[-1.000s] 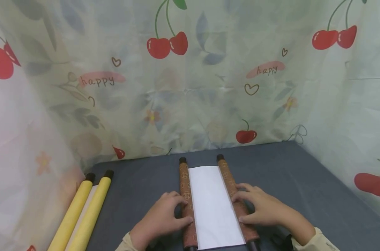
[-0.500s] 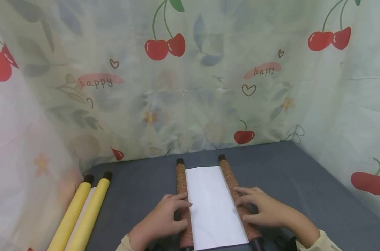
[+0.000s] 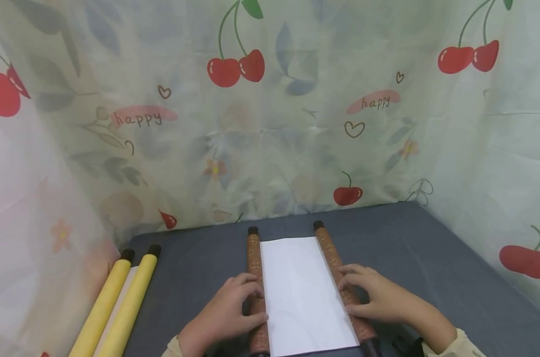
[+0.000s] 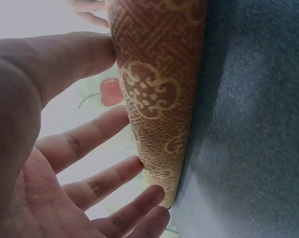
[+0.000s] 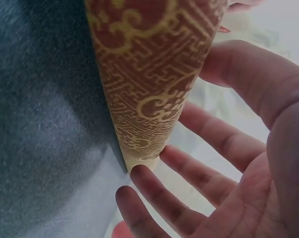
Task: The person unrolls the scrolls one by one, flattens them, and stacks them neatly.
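A brown patterned scroll lies partly unrolled on the dark table, its white sheet (image 3: 306, 292) showing between two rolls. My left hand (image 3: 229, 307) touches the left roll (image 3: 254, 258) with thumb and fingertips; in the left wrist view the fingers (image 4: 97, 186) are spread, only slightly bent, along that roll's gold-patterned cloth (image 4: 152, 94). On the other side, my right hand (image 3: 379, 295) rests its thumb and fingertips on the right roll (image 3: 330, 253). Its fingers (image 5: 199, 178) look loosely extended in the right wrist view, against the patterned cloth (image 5: 149, 79).
A second scroll, yellow (image 3: 129, 297) with black knobs, lies on the left side of the dark grey tabletop (image 3: 198, 258). Cherry-printed curtains (image 3: 261, 148) enclose the table at the back and both sides.
The two brown rolls have moved apart, the left one leftward and the right one slightly rightward, with my hands on them. More white sheet shows between them.
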{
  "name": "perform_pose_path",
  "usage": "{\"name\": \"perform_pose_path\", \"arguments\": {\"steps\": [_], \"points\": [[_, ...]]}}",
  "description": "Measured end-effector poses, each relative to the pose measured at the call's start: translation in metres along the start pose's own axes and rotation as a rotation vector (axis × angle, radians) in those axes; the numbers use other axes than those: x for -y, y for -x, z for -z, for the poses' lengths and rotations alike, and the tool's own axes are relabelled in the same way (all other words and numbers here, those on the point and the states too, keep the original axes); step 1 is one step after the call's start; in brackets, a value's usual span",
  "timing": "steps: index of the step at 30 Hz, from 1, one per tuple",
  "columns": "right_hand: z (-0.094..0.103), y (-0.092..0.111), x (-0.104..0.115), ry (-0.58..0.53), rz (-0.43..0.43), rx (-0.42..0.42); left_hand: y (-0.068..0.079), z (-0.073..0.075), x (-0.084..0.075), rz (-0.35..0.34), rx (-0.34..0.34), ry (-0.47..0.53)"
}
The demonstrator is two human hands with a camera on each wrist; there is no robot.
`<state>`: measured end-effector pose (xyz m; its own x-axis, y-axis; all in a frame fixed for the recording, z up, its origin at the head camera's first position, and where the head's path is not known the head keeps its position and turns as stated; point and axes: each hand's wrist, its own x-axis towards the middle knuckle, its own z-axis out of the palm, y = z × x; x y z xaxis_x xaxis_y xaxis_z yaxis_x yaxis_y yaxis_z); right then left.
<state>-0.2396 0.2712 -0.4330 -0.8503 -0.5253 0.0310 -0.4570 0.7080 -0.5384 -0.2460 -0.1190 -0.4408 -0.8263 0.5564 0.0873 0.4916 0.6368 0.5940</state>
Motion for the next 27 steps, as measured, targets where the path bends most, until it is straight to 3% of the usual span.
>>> {"name": "perform_pose_path", "arguments": {"steps": [8, 16, 27], "points": [[0.002, 0.006, -0.002, 0.014, -0.031, -0.016, 0.002, 0.002, 0.005, -0.011, 0.024, 0.069], [0.005, 0.011, -0.005, 0.036, -0.069, -0.021, 0.006, 0.004, 0.006, -0.036, -0.002, 0.057], [0.01, 0.019, -0.019, 0.048, -0.095, -0.034, 0.01, 0.007, 0.014, 0.054, 0.009, 0.051]]}}
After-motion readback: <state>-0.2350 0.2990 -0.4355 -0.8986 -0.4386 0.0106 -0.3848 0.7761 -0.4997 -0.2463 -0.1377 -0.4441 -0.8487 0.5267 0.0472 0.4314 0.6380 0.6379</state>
